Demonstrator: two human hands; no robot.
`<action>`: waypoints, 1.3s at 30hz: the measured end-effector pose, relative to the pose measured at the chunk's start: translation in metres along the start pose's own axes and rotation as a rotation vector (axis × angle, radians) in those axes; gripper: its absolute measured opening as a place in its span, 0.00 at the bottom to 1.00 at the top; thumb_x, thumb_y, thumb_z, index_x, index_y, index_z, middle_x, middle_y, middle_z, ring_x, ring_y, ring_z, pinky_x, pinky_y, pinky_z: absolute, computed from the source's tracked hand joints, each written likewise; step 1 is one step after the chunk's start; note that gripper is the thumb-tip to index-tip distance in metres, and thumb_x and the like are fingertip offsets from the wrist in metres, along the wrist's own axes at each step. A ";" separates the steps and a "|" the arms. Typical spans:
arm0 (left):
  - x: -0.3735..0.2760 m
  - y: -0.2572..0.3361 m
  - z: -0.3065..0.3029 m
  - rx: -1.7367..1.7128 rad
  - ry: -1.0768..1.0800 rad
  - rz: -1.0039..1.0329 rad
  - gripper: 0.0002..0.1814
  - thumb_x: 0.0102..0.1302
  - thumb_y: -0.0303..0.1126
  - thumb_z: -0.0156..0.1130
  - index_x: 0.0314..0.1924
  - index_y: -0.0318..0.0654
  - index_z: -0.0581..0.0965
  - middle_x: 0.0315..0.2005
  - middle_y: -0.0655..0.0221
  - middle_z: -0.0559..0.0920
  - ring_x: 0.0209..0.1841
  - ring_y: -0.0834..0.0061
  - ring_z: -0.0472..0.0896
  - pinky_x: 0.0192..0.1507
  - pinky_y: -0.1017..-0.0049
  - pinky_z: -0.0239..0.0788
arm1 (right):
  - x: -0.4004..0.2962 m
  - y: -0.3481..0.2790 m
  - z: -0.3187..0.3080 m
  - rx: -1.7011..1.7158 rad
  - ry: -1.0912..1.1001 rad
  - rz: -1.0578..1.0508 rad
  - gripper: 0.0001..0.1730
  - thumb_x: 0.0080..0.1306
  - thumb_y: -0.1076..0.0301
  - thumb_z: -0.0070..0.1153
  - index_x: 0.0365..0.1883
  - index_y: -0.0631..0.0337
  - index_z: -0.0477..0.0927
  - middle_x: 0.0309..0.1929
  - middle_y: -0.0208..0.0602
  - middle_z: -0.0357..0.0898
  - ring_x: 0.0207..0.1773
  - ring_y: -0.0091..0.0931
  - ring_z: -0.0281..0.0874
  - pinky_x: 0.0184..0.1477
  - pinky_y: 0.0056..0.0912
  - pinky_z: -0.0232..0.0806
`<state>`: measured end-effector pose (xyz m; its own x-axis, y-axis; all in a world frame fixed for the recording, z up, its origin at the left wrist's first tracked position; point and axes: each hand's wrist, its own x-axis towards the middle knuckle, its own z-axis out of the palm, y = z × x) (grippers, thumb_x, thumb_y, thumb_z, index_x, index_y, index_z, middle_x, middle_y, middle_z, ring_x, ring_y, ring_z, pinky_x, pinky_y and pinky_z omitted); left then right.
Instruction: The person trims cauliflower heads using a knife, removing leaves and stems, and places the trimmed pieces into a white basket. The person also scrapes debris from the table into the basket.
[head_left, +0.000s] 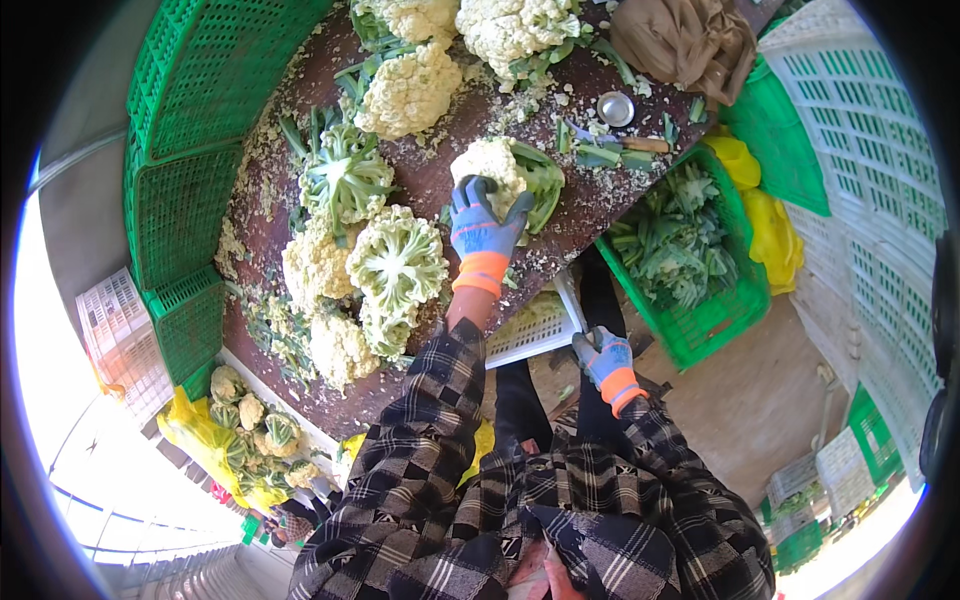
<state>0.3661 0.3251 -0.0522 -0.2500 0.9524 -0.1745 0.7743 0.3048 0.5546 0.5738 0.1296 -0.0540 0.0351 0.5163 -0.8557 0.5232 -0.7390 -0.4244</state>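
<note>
My left hand (487, 225), in a blue-grey glove with an orange cuff, grips a cauliflower head (480, 165) from above. Green leaves (540, 184) are still attached to that head's right side. Below the table edge, my right hand (604, 355), gloved alike, is closed on what looks like a knife (573, 304). Its pale blade points up toward the table and overlaps a white crate (532, 341), so its outline is hard to separate from the rim. To the left of my left hand lie several trimmed cauliflowers (397, 259), some with cut stems up.
Crumbs and leaf scraps litter the brown table (420, 172). A wooden-handled knife (645, 144) and a small metal bowl (616, 109) lie at the upper right, near brown cloth (686, 45). A green crate (686, 330) holds leaves. Stacked green crates (187, 217) border the left side.
</note>
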 end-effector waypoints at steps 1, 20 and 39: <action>0.002 0.001 0.004 0.039 0.087 0.011 0.36 0.46 0.48 0.75 0.52 0.42 0.70 0.54 0.51 0.69 0.56 0.46 0.69 0.57 0.60 0.65 | -0.009 -0.007 -0.008 0.002 -0.012 0.022 0.22 0.59 0.46 0.59 0.29 0.59 0.78 0.26 0.45 0.81 0.33 0.42 0.80 0.37 0.41 0.70; 0.001 -0.024 0.002 0.101 -0.122 0.083 0.49 0.51 0.49 0.70 0.70 0.56 0.56 0.64 0.47 0.60 0.64 0.42 0.60 0.64 0.52 0.52 | 0.098 -0.090 0.011 0.134 -0.108 -0.191 0.30 0.56 0.48 0.57 0.46 0.67 0.78 0.45 0.57 0.79 0.50 0.49 0.75 0.52 0.44 0.67; -0.013 -0.086 -0.022 -0.309 -0.032 -0.294 0.48 0.45 0.19 0.65 0.69 0.50 0.58 0.57 0.55 0.72 0.55 0.56 0.75 0.58 0.68 0.70 | 0.078 0.004 0.023 0.638 0.221 -0.093 0.13 0.62 0.60 0.59 0.33 0.63 0.78 0.22 0.30 0.75 0.23 0.21 0.67 0.27 0.28 0.62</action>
<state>0.2899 0.2861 -0.0798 -0.4123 0.8263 -0.3837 0.4609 0.5524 0.6945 0.5590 0.1569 -0.1298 0.2227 0.6158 -0.7557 -0.0696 -0.7632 -0.6424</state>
